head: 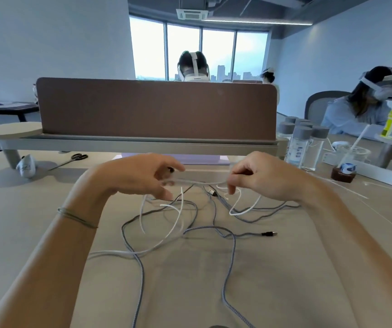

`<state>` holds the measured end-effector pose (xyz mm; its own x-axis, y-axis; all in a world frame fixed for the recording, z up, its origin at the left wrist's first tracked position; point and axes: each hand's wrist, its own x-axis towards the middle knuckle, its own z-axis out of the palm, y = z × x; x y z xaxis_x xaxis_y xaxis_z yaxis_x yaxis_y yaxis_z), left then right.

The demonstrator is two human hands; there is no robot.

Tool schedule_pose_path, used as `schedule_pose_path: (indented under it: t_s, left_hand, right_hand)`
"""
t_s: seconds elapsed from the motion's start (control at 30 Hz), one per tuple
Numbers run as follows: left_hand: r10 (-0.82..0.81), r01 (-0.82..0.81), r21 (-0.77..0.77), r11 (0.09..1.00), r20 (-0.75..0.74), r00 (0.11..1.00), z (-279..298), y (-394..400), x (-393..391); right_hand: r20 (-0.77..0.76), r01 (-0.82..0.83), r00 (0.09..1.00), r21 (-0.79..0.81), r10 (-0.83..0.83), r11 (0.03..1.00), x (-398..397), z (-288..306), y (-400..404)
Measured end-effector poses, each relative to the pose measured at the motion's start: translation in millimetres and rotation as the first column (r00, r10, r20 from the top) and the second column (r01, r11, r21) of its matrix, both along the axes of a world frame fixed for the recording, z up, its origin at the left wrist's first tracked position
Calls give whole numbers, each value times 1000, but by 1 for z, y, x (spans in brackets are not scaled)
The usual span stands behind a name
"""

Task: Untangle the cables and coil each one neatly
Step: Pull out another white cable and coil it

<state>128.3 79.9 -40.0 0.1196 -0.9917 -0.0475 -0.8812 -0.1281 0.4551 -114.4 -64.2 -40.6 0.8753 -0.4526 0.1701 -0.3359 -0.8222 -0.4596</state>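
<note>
A tangle of cables lies on the beige table in front of me. A white cable [178, 218] runs stretched between both hands and loops down onto the table. My left hand [143, 176] pinches it at its fingertips, and my right hand [259, 176] pinches it too, a short way above the table. A grey-and-blue braided cable [228, 268] snakes toward me, its black plug [268, 233] lying to the right. A dark grey cable [159, 209] crosses under the white loops. A USB plug [212, 192] lies below the stretched strand.
A brown desk divider [154, 107] stands across the back. Scissors [75, 158] lie at the left, clear bottles with grey caps [301, 145] and a white power strip [374, 172] at the right. Other people sit behind and to the right.
</note>
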Motion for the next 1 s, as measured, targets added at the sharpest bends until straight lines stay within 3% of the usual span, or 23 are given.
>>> schedule_pose_path:
  t_s: [0.17, 0.27, 0.4, 0.47, 0.57, 0.67, 0.77, 0.87, 1.0]
  left_hand:
    - [-60, 94, -211, 973, 162, 985, 5, -10, -41]
    - [-94, 103, -239, 966, 51, 994, -1, -18, -50]
    - [-158, 140, -313, 939, -35, 987, 6, -11, -38]
    - [-178, 152, -326, 933, -49, 983, 10, -4, -31]
    - [-75, 66, -297, 953, -18, 997, 17, 7, -14]
    - [196, -167, -163, 972, 185, 963, 17, 16, 10]
    - [321, -326, -36, 945, 308, 895, 6, 14, 12]
    - [310, -270, -154, 951, 429, 849, 5, 5, -8]
    - [129, -45, -327, 944, 242, 962, 6, -9, -48]
  right_hand:
    - [122, 0, 992, -78, 10, 997, 22, -7, 19]
    - [204, 16, 979, -93, 3, 996, 19, -4, 20]
    - [126, 78, 990, -116, -63, 990, 8, -4, 7]
    - [56, 132, 991, -213, -122, 968, 5, -9, -3]
    - [-29, 232, 966, -345, -257, 909, -4, -17, -23]
    - [-16, 200, 979, -112, -203, 973, -20, -19, -41]
    - [36, 37, 999, 64, -39, 997, -20, -15, -33]
    - [49, -30, 998, 50, 27, 998, -8, -10, -19]
    - [70, 4, 998, -95, 3, 996, 9, -10, 2]
